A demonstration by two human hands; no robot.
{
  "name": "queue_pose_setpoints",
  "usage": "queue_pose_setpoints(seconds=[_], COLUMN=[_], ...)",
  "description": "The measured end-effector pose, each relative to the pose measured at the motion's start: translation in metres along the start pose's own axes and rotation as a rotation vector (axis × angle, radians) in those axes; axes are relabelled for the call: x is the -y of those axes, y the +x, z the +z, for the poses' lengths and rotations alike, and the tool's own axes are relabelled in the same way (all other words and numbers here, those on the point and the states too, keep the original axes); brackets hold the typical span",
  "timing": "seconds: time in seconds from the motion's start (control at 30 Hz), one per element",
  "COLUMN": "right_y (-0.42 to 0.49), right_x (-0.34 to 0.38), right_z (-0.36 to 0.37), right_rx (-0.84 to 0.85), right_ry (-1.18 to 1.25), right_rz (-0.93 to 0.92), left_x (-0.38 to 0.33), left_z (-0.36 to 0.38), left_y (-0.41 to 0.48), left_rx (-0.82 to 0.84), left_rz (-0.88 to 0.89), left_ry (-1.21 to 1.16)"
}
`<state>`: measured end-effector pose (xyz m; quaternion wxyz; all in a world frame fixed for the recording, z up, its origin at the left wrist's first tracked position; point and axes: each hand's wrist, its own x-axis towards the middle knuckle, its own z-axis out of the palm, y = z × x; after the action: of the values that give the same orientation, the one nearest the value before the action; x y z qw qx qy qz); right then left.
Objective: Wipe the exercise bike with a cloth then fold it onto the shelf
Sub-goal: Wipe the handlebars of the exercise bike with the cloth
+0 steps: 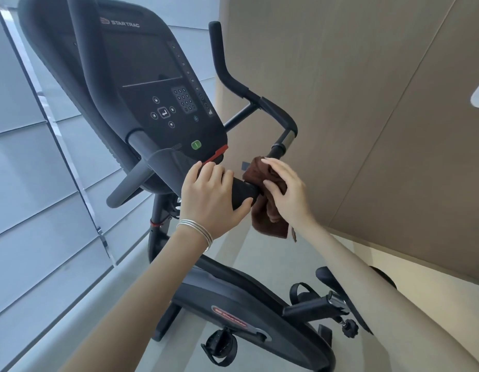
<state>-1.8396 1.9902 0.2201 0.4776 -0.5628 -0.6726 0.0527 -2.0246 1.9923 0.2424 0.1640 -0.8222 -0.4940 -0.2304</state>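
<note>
A black exercise bike (233,299) fills the view, its console (152,76) tilted up at upper left. My left hand (211,197), with silver bangles on the wrist, grips the padded handlebar (243,191) just below the console. Immediately to its right, my right hand (284,189) presses a dark brown cloth (267,218) around the same bar; the cloth's loose end hangs down below my fingers. The bar continues up and right past a chrome sensor section (286,139).
A tan panelled wall (367,103) stands close on the right. Grey slatted glazing with a metal mullion (58,130) runs along the left. Below are the bike's flywheel cover, both strapped pedals (219,347) and the seat post knob (349,327) over a grey floor.
</note>
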Motion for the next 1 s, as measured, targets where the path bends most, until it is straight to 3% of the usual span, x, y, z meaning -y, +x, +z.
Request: queue_pose_setpoints(seconds=[0.3,0.4,0.57,0.77,0.9,1.0], right_y=[0.059,0.039,0.025,0.052,0.017,0.015], right_x=[-0.049,-0.049,-0.059,-0.078,-0.064,-0.067], right_z=[-0.006,0.003,0.006,-0.006,0.003,-0.003], right_rx=[-0.061,-0.118,-0.068,-0.135,-0.057,-0.037], right_ry=[-0.005,0.031,0.065,0.126,0.198,0.276], right_rz=[0.069,-0.048,-0.246,-0.039,-0.257,-0.279], left_x=[-0.009,-0.017,-0.030,-0.041,-0.046,-0.047], left_z=[0.005,0.006,0.012,0.014,0.017,0.017], left_y=[0.003,0.005,0.005,0.006,0.008,0.008], left_rx=[-0.033,-0.051,-0.103,-0.107,-0.129,-0.123], left_rz=[-0.107,-0.161,-0.246,-0.305,-0.341,-0.346], left_ry=[0.049,0.094,0.128,0.176,0.210,0.218])
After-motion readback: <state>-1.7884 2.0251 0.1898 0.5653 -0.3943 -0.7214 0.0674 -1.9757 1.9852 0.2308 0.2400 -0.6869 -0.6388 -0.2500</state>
